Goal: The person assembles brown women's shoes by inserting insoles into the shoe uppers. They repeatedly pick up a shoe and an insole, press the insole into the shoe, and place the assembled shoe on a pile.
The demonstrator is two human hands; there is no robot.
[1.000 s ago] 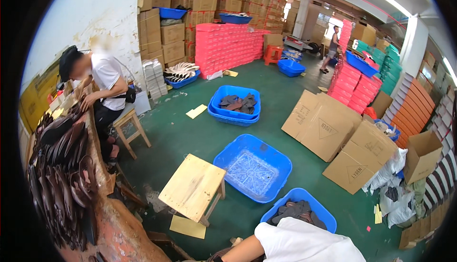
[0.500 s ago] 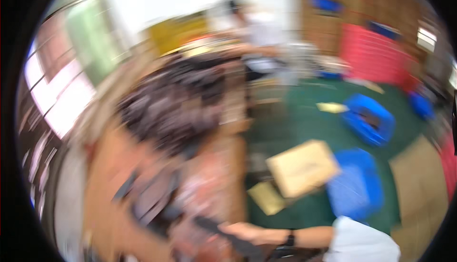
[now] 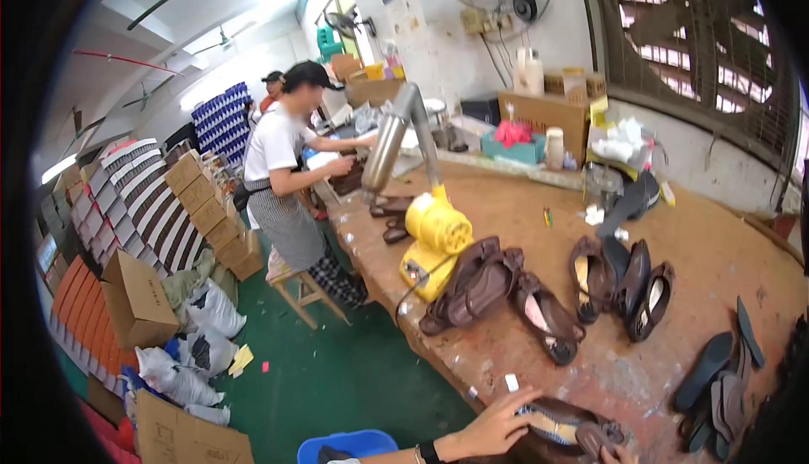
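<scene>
Brown shoe (image 3: 563, 423) at 5 o'clock, nr table (image 3: 716, 262) edge, long axis approx 10–4, bow (image 3: 600, 440) end twd 4; L hand (image 3: 490, 423) gripping 10 end, R hand (image 3: 621, 454) by bow, grip can't tell

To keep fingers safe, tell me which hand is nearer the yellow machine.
Left: the left hand is this side of the yellow machine, not touching; the right hand is farther off, rightward.
</scene>
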